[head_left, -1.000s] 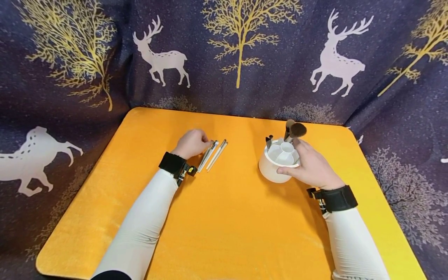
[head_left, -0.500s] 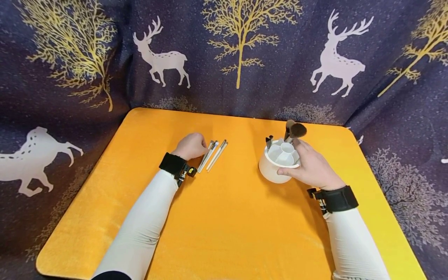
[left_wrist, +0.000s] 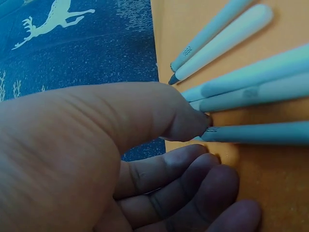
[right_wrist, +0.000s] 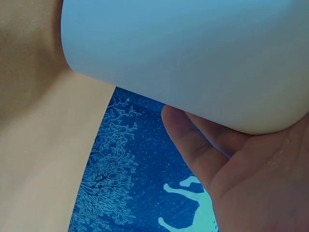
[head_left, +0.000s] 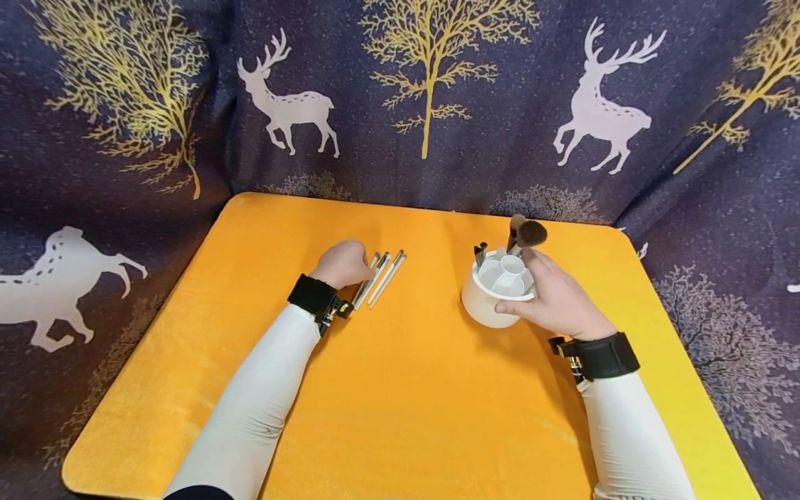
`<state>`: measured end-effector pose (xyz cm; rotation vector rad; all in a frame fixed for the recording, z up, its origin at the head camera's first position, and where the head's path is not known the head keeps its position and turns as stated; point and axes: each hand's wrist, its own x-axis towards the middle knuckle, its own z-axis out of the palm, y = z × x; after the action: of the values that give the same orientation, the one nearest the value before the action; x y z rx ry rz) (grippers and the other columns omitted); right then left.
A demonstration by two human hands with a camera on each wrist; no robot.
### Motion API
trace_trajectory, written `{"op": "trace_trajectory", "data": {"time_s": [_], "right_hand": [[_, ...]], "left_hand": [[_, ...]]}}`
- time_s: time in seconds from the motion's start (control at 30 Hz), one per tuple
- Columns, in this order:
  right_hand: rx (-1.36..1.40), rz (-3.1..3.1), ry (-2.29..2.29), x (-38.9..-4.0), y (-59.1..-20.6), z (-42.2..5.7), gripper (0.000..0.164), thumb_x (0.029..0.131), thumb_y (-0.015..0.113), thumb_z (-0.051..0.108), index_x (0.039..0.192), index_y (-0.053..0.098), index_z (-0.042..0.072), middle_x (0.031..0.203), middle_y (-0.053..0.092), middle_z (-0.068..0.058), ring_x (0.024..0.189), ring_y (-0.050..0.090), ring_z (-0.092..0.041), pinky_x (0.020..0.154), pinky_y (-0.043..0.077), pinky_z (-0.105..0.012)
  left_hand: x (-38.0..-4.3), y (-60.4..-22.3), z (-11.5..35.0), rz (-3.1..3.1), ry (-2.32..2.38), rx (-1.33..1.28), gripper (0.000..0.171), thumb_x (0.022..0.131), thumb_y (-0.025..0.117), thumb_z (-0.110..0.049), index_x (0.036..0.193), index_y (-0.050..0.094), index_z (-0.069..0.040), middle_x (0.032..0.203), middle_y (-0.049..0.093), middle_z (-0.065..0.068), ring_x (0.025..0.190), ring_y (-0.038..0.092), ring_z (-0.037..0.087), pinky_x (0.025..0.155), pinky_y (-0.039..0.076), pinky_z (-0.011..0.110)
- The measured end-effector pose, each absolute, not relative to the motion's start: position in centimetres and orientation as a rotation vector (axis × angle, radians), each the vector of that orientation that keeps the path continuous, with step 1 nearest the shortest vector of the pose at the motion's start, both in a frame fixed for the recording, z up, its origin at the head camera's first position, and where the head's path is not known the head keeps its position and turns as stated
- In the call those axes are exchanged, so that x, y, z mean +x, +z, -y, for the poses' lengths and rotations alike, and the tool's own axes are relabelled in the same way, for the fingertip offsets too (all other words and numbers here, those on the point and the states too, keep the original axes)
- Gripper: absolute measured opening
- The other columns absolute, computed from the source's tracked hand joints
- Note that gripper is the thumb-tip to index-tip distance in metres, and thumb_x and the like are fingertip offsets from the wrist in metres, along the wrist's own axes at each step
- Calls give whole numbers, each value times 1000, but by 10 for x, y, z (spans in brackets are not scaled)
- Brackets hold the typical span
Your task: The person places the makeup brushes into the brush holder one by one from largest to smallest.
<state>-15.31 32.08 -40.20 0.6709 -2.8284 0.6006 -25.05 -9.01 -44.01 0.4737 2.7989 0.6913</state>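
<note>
My right hand [head_left: 559, 295] holds a white makeup brush holder [head_left: 490, 305], thumb at the near side of its rim, other fingers round the far right side. In the right wrist view, the holder's smooth wall [right_wrist: 183, 53] fills the top, with fingers behind its lower edge. Dark-bristled makeup brushes [head_left: 531, 233] stand in its divided compartments. My left hand [head_left: 342, 265] is beside several slim makeup brushes [head_left: 387, 279] lying on the table. In the left wrist view, its thumb [left_wrist: 174, 113] is at the end of the nearest brush [left_wrist: 260, 132]; the fingers curve loosely below, apart from the thumb.
The brushes and holder are on an orange-covered table [head_left: 400, 396] with rounded corners. A dark curtain [head_left: 369, 104] printed with deer and trees hangs along the back and sides. Small black-strapped cameras [head_left: 315, 297] sit on both wrists.
My left hand has shifted slightly down and towards me beside the lying brushes, its fingertips drawing lower along the leftmost one. The right hand and the holder have stayed in place.
</note>
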Motion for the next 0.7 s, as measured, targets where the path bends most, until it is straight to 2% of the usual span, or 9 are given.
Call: {"op": "trace_trajectory", "data": {"time_s": [0.7], "right_hand": [[670, 2823, 603, -153, -405, -321, 120, 67, 77, 71, 158, 11, 28, 138, 47, -13, 120, 48, -30, 89, 46, -55]], "left_hand": [[-246, -442, 84, -2879, 650, 442, 39, 84, 68, -24, 56, 40, -17, 54, 24, -2, 47, 28, 17, 50, 21, 31]]}}
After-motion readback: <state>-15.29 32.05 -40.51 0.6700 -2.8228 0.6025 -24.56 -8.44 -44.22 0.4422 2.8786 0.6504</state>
